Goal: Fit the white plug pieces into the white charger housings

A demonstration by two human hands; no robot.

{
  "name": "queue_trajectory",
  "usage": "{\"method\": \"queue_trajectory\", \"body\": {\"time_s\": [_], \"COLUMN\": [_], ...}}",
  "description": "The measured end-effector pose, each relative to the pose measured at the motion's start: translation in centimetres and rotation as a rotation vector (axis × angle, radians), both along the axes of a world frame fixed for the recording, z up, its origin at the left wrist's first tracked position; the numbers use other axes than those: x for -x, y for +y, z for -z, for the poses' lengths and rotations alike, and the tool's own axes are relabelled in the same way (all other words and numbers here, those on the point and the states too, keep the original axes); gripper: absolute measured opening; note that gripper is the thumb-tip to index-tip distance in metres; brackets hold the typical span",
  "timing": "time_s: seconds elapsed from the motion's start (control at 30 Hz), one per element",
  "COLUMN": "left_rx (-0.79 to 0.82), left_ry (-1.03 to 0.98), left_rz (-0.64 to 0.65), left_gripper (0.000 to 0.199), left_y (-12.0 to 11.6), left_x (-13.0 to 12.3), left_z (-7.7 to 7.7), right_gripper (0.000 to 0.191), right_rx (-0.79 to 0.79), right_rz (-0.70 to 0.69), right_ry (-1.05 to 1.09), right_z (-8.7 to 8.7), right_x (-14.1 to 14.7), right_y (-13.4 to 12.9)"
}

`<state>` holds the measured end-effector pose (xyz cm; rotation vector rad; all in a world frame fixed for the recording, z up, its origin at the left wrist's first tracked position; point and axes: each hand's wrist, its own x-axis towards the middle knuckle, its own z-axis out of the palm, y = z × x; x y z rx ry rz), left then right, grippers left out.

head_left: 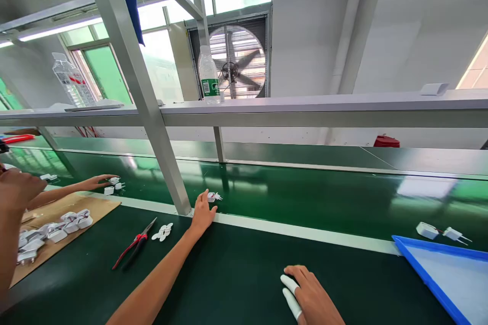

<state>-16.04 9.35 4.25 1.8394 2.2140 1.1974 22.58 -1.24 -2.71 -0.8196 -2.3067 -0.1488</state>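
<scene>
My left hand (203, 212) reaches to the near edge of the green belt, its fingers beside a small white plug part (214, 196); whether they grip it is hard to make out. Over the dark green table, my right hand (310, 294) has its fingers apart and holds nothing. White covers sit on two of its fingers. Pliers with red and black handles (134, 245) lie on the table left of my left forearm, next to several small white pieces (162, 232). Two white plug parts joined by a wire (442, 231) rest on the belt at the right.
A blue-edged tray (430, 277) is at the right. On the left, another person's hand touches white parts on the belt (290, 198), near a brown board (91, 204) bearing several white housings. A metal post (152, 111) rises left of my left hand, under a shelf with bottles.
</scene>
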Motion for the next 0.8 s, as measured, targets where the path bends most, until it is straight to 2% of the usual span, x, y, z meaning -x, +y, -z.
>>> {"method": "queue_trajectory", "body": {"time_s": [0.07,0.17,0.27,0.37,0.5,0.57,0.7,0.8], "left_rx": [-0.033,-0.035,-0.039,-0.052,-0.083,-0.108,-0.163,-0.189], "left_ry": [-0.023,-0.051,-0.069,-0.087,-0.142,-0.079,0.104,0.2], "left_rz": [0.107,0.365,0.563,0.68,0.796,0.815,0.923,0.891], "left_gripper": [0.035,0.013,0.016,0.021,0.026,0.033,0.031,0.033], "left_y": [-2.5,-7.1,-11.1,-13.3,-14.5,-14.2,-12.9,-12.6], "left_x": [-2.8,-8.5,-13.8,-16.8,-17.0,-16.4,-14.8,-13.5], "left_z": [-0.2,-0.1,0.7,1.7,2.3,2.5,4.0,5.9], "right_gripper": [0.03,0.032,0.035,0.035,0.028,0.023,0.029,0.031], "right_rx": [0.002,-0.012,-0.056,-0.014,0.239,0.331,0.367,0.395], "right_rz": [0.011,-0.001,-0.028,-0.005,0.088,0.092,0.124,0.236], "right_ry": [0.006,0.024,0.039,0.021,-0.117,-0.233,-0.342,-0.41], "right_z": [-0.2,0.2,1.0,0.8,-2.2,-3.9,-6.1,-7.7], "right_x": [0.0,-0.1,-0.2,-0.2,0.4,0.9,0.9,-1.1], "right_y": [-0.1,-0.1,0.2,0.0,-1.9,-2.2,-1.5,-1.7]}}
